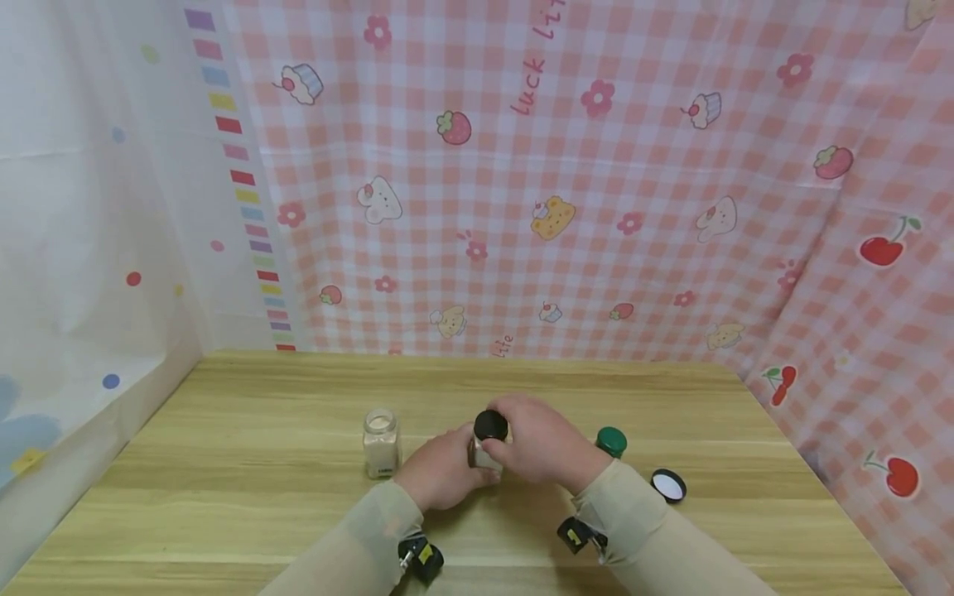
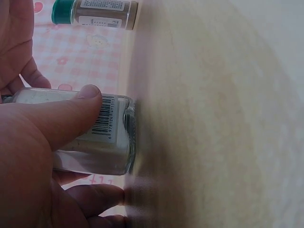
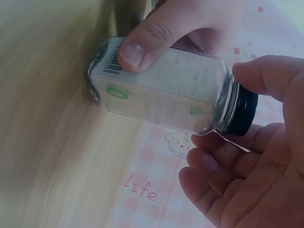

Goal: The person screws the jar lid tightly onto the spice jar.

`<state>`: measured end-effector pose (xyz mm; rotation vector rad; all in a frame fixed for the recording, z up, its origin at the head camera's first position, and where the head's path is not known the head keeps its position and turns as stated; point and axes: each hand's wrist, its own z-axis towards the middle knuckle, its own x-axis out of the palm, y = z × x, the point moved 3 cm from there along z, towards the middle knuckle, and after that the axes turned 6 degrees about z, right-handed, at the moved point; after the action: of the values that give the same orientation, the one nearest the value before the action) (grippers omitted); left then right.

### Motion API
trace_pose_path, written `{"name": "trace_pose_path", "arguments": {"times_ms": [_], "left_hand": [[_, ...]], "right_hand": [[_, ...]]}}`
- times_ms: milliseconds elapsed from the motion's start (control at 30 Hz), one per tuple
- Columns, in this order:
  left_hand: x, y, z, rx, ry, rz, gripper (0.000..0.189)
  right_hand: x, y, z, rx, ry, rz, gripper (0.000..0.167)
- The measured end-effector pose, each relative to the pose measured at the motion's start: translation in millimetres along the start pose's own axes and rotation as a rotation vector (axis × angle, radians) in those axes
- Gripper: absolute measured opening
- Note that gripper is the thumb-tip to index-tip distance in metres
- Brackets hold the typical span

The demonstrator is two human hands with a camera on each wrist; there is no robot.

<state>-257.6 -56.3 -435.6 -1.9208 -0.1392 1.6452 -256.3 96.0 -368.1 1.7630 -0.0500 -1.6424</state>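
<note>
A square clear glass jar (image 3: pixel 161 90) with a black screw lid (image 3: pixel 243 111) stands on the table between my hands. My left hand (image 1: pixel 445 473) grips its body, thumb lying across the label beside the barcode. At the top, my right hand (image 1: pixel 540 439) holds the black lid between thumb and fingers; the thumb is at the lid's edge in the right wrist view. Pale contents show through the glass. The jar's far side is hidden by the left fingers.
To the left stands a lidless glass jar (image 1: pixel 382 451) with pale powder. A green-capped spice bottle (image 1: pixel 611 440) is behind my right wrist. A loose black lid (image 1: pixel 668 486), white lining up, lies on the wooden table (image 1: pixel 261 463). Patterned curtains (image 1: pixel 477 182) surround the back and sides.
</note>
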Motion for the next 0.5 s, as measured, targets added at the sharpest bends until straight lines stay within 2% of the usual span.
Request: {"name": "trace_pose_path", "arguments": {"times_ms": [67,133,400,500], "left_hand": [[-0.2,0.0,0.0,-0.005,0.003,0.004,0.076],[-0.3,-0.1,-0.2,-0.008,0.005,0.004,0.077],[-0.8,-0.6,-0.3,-0.014,0.0,0.0,0.074],[-0.8,-0.5,-0.6,-0.015,0.005,-0.002,0.073]], "right_hand": [[-0.3,1.4,-0.5,-0.006,0.0,0.003,0.035],[-0.5,2.0,-0.6,0.007,-0.001,-0.002,0.035],[-0.2,1.0,-0.2,0.057,-0.022,-0.019,0.034],[0.2,0.0,-0.8,0.055,-0.029,-0.02,0.042]]}}
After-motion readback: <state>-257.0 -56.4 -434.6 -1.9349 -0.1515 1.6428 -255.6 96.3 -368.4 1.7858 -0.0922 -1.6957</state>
